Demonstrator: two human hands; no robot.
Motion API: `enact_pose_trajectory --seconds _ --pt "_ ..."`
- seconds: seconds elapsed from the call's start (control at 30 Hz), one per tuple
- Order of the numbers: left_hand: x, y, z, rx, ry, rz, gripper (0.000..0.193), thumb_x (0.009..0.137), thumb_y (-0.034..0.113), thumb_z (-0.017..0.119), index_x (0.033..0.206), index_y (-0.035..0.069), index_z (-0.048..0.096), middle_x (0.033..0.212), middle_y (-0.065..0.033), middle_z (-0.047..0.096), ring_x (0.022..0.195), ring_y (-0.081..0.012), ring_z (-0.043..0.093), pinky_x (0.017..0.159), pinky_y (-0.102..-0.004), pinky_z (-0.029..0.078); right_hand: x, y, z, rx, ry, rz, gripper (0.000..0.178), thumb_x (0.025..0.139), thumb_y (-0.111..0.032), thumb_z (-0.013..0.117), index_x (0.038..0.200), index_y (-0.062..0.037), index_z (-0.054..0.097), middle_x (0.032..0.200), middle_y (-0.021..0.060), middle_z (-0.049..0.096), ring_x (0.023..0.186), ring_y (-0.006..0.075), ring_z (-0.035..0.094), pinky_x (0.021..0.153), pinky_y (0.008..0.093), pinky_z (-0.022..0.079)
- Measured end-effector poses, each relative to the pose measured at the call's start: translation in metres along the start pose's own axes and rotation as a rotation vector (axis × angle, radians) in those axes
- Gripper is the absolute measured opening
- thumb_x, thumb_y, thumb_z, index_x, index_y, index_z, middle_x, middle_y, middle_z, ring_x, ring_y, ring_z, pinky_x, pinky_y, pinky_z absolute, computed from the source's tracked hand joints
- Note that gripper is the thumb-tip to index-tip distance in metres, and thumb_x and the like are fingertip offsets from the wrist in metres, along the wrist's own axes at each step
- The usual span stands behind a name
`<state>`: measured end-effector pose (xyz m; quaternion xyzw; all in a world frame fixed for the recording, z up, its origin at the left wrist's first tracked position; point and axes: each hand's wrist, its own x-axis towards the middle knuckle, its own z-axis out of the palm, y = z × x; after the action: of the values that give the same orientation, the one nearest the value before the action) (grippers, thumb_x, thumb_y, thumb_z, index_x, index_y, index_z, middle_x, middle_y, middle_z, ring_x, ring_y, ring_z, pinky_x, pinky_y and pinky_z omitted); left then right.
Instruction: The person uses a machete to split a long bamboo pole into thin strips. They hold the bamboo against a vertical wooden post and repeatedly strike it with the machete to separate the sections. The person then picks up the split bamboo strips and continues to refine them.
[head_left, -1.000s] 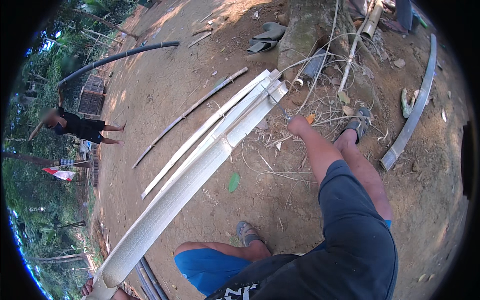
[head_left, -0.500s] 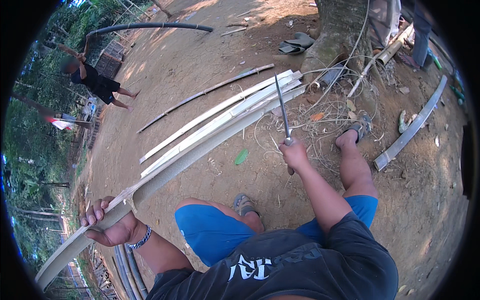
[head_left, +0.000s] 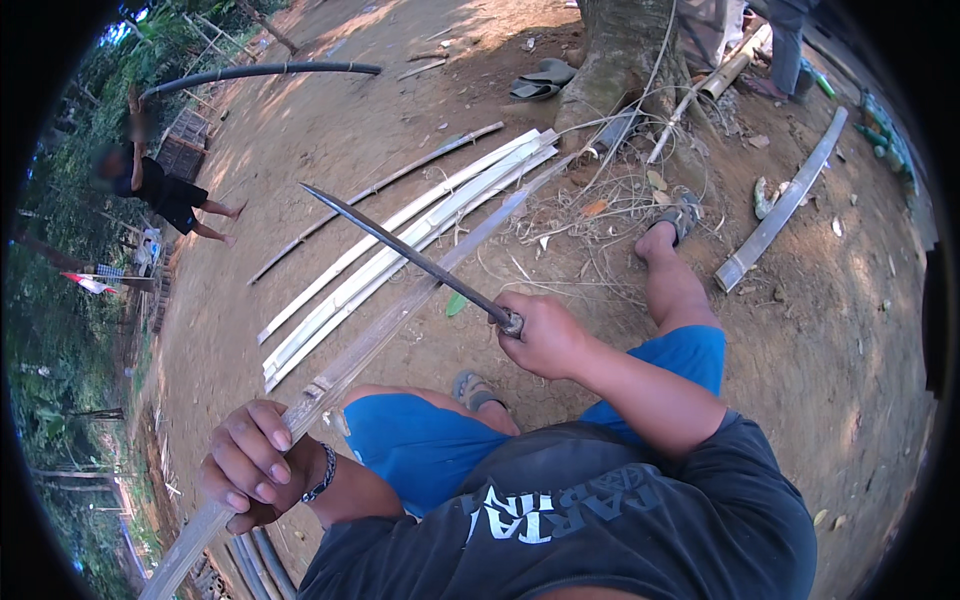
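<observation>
My left hand (head_left: 258,462) is closed round a long split bamboo length (head_left: 370,345), its fingers wrapped over the top. The length slants from the lower left up toward the tree, with a rough notch-like mark on its face just beyond my fingers. In my right hand (head_left: 545,335), closed on the handle, is a long machete (head_left: 405,250). Its dark blade points up and left and passes above the bamboo length; whether they touch I cannot tell. Pale split bamboo strips (head_left: 400,255) lie on the ground beyond it.
A thin pole (head_left: 370,192) lies behind the strips. A tree trunk (head_left: 625,60) stands at the back, with shavings (head_left: 600,235) below it. To the right is a curved bamboo piece (head_left: 785,205). At far left a person (head_left: 165,190) raises a long dark pole (head_left: 260,73). Another person's legs (head_left: 787,55) show at back right.
The machete has swung from near upright to pointing left across the bamboo length. My left hand has shifted right and down, and the length has turned so another face shows.
</observation>
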<state>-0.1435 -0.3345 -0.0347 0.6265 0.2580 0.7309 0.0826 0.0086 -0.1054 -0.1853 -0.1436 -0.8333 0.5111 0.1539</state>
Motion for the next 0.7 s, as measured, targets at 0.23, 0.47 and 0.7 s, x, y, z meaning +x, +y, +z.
enact_pose_trajectory --seconds 0.23,0.47,0.7 --pt "-0.007 0.004 0.009 0.005 -0.025 -0.011 0.019 0.085 0.031 0.073 0.091 0.016 0.064 0.077 0.0059 0.063 0.072 -0.0109 0.059 0.076 -0.0329 0.043 -0.013 -0.008 0.008 0.029 0.030 0.061 0.022 0.077 -0.012 0.062 0.098 -0.0049 0.060 0.081 0.0232 0.065 0.082 0.0433 0.063 0.074 0.0503 0.050" --pt "-0.009 0.003 0.013 0.007 0.025 -0.011 0.018 0.085 0.031 0.073 0.092 0.016 0.064 0.078 0.0055 0.063 0.072 -0.0121 0.059 0.077 -0.0339 0.044 -0.020 -0.016 0.006 0.064 0.015 0.039 0.016 0.080 -0.010 0.062 0.095 -0.0047 0.062 0.080 0.0186 0.066 0.077 0.0365 0.067 0.069 0.0423 0.051" --pt "-0.014 0.002 0.014 0.049 0.194 0.059 0.014 0.082 0.026 0.073 0.084 0.016 0.064 0.068 0.0052 0.061 0.062 -0.0116 0.058 0.070 -0.0337 0.047 -0.016 -0.024 0.011 0.042 -0.016 0.050 0.017 0.080 -0.008 0.060 0.096 -0.0035 0.062 0.080 0.0205 0.066 0.079 0.0385 0.067 0.071 0.0420 0.052"
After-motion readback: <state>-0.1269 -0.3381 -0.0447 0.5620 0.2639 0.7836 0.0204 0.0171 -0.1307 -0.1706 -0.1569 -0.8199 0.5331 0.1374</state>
